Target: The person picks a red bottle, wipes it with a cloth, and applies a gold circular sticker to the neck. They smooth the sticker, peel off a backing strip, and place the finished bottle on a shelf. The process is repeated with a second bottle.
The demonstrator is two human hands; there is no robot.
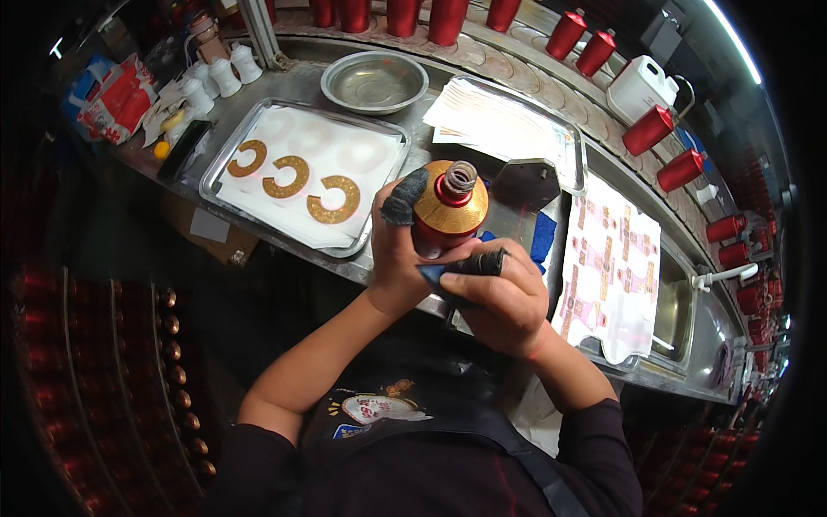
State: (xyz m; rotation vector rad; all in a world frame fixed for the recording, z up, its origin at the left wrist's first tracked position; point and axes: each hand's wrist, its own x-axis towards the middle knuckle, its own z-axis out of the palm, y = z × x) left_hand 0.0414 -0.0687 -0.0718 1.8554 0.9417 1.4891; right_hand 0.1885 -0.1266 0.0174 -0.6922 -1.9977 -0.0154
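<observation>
A red bottle (450, 207) with a gold ring-shaped decal on its shoulder and a bare threaded neck stands upright before me. My left hand (394, 246), its thumb wrapped in black tape, is closed round the bottle's left side. At the near side of the bottle, my right hand (500, 297) pinches a small dark blue scraper-like piece (432, 276); a finger of this hand is also taped black. The bottle's lower body is hidden by my hands. To the left, a metal tray (215, 164) lined with white paper holds three gold C-shaped decals (333, 200).
Behind stands a round metal basin (375, 84). White sheets (482, 116) lie on another tray, and printed decal sheets (607, 267) at right, beside a sink (680, 319). A dark block (527, 183) and blue cloth (543, 237) sit near the bottle. Red bottles (648, 129) line a curved conveyor.
</observation>
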